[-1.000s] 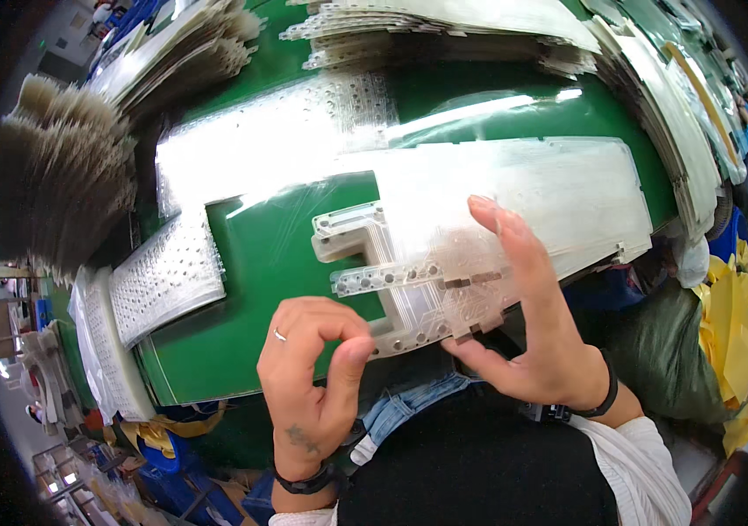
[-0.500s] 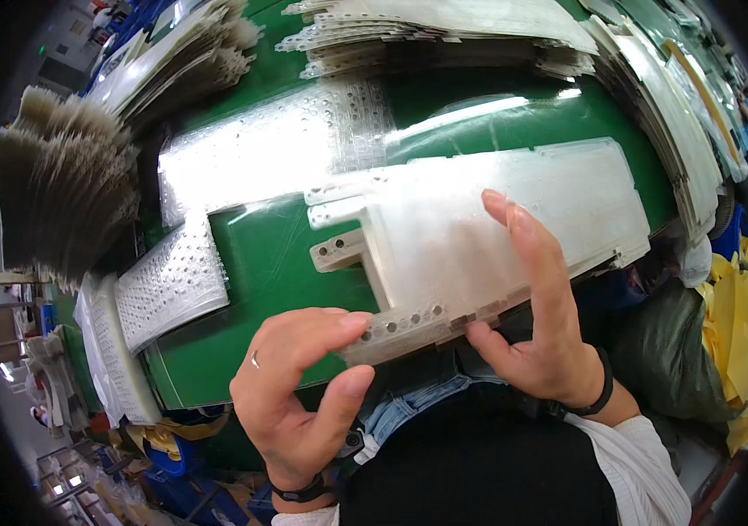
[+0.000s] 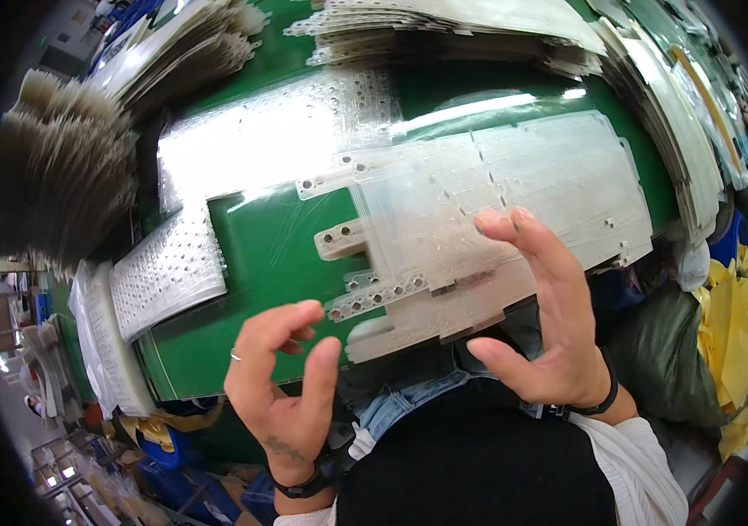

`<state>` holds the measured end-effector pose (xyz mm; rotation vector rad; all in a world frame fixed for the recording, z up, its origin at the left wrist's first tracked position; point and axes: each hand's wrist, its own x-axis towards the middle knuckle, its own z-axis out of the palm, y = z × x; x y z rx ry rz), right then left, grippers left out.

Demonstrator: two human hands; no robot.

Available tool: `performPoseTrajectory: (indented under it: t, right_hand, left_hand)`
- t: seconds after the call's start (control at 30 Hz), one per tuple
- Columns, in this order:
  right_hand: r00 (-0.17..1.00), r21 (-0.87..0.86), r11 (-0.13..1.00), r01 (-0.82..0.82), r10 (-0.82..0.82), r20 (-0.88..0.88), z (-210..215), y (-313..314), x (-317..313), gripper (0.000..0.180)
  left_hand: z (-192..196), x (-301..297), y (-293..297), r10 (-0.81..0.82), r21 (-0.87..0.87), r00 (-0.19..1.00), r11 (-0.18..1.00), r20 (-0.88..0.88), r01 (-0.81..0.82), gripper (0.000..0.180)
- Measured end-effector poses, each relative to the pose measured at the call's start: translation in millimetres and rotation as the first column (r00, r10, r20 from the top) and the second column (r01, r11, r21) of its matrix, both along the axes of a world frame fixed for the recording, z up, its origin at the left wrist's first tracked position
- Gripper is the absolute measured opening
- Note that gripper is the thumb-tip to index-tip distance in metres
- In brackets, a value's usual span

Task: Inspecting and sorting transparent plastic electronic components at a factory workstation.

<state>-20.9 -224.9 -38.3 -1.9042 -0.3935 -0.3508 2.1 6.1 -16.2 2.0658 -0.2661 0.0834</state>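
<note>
Translucent plastic sheets [image 3: 453, 193] with cut-out edges and narrow tabs with holes lie in front of me. They overlap out of line, so a lower sheet's tabs show below the upper one at the near edge. My left hand [image 3: 286, 394] is apart from the sheets, just left of the tabs; its thumb and fingers are spread around nothing. Over the near right part of the sheets hovers my right hand [image 3: 554, 329], thumb and fingers apart and holding nothing. Whether its fingertips touch the top sheet I cannot tell.
Shiny perforated plastic sheets [image 3: 251, 140] lie on the green tabletop [image 3: 277, 245], with a smaller perforated piece [image 3: 172, 280] at left. Sheet stacks border the table: a fanned stack [image 3: 63, 175] at left, another stack [image 3: 453, 35] behind. A dark bag [image 3: 672, 351] stands at right.
Both hands have let go of the near edge, my left drawing back to the left. The upper sheet has shifted away from me, and lower tabs now show.
</note>
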Motion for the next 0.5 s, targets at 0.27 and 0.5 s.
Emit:
performPoseTrajectory:
  t: [0.27, 0.5]
  right_hand:
    - [0.999, 0.042, 0.998, 0.039, -0.038, -0.015, 3, -4, 2, 0.071]
    - [0.990, -0.077, 0.992, 0.096, -0.087, 0.109, -1, -9, 1, 0.071]
  left_hand:
    - [-9, 13, -7, -0.049, 0.174, 0.989, 0.984, 0.138, 0.024, 0.029]
    - [2, 28, -15, -0.187, 0.263, 0.927, 0.959, 0.325, 0.101, 0.024]
